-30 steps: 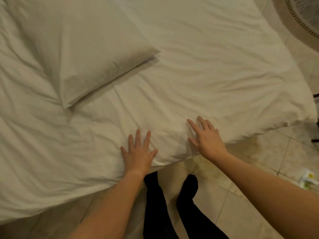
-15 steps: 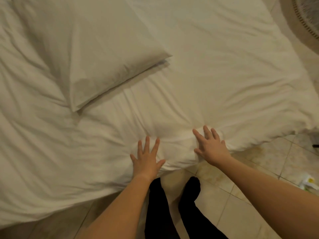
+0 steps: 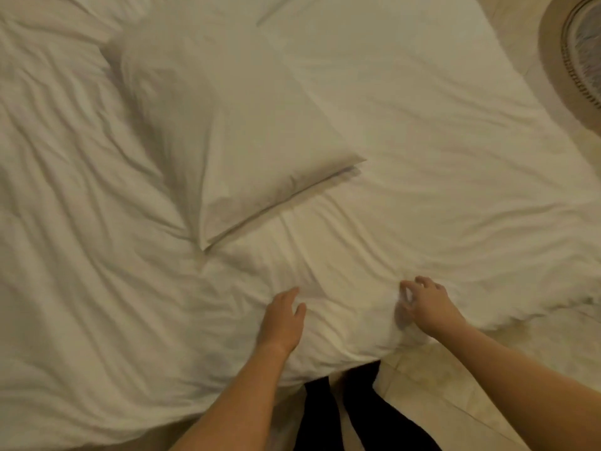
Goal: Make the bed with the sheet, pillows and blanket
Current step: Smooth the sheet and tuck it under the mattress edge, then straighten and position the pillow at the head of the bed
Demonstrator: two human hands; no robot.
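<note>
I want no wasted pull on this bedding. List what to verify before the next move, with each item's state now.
1. Left hand flat on the blanket: ok.
2. Right hand gripping the blanket, fingers curled into the fabric: ok.
3. Blanket smooth: not ok, creases run across it from the hands.
4. Pillow clear of both hands: ok, it lies beyond them, apart.
5. Blanket's near edge off the tiled floor: cannot tell.
</note>
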